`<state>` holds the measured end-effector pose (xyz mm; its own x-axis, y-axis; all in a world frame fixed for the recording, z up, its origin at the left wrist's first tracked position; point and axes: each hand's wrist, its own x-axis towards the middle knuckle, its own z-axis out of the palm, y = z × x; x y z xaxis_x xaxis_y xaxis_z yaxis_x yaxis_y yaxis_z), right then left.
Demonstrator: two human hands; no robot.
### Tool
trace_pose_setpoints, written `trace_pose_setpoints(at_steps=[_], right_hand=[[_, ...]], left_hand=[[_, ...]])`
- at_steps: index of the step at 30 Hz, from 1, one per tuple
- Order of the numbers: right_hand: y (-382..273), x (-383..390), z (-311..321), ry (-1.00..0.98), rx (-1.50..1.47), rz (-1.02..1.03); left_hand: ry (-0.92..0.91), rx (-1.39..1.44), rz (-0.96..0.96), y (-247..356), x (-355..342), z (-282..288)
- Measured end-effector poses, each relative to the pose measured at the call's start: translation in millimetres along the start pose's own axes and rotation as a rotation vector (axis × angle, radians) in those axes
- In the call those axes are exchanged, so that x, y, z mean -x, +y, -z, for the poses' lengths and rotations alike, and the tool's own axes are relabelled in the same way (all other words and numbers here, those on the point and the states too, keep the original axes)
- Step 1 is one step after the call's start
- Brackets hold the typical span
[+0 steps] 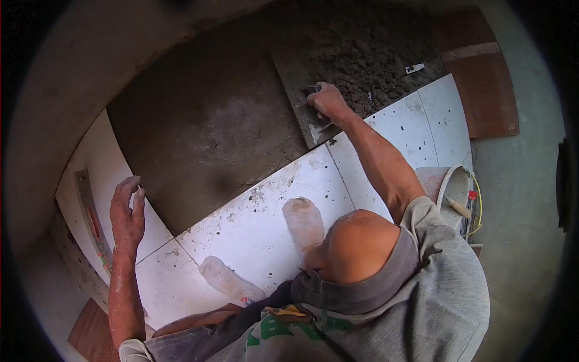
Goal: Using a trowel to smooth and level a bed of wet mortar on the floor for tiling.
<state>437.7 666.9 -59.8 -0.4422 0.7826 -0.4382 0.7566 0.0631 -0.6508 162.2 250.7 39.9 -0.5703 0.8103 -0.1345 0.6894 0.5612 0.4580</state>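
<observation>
Right hand: fingers curled tight around the handle of a trowel; arm stretched out fully toward the far side of the floor.
Trowel: a flat rectangular blade, dark with mortar, lying flat on the mortar bed, its near corner at the edge of the laid tiles.
Left hand: spread, fingers extended and loosely apart, holding nothing; it rests at the left edge of the mortar bed, where the grey meets a white tile (whether the palm bears on the tile cannot be told).
Mortar bed: smooth and dark grey over the middle of the floor; beyond the trowel it turns to rough, crumbly lumps.
Laid tiles: large white squares, speckled with grey spatter, running in a row from the near left corner of the floor toward the far right.
Feet: two dusty white socks planted on the tiles, just short of the mortar edge.
Spirit level: long, narrow, grimy, lying on the white tile at the left edge of the floor, just left of the left hand.
Bucket: white, standing at the right end of the tile row, a wooden handle showing inside.
Brown boards: lying at the far right corner, beyond the tiles.
Clothing: grey sleeveless top, seen from above (the worker crouches over the tiles).
</observation>
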Motion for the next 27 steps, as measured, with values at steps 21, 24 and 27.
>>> trace_pose_setpoints(at_steps=[21,24,27], right_hand=[[-24,43,-103,-0.021,0.42,0.217],[-43,66,-142,-0.006,0.281,0.183],[-72,98,-180,-0.094,0.238,0.163]], left_hand=[[-0.005,0.104,0.008,-32,-14,-17],[0.007,0.086,-0.007,-21,-11,-11],[0.023,0.045,-0.046,-14,-6,-6]])
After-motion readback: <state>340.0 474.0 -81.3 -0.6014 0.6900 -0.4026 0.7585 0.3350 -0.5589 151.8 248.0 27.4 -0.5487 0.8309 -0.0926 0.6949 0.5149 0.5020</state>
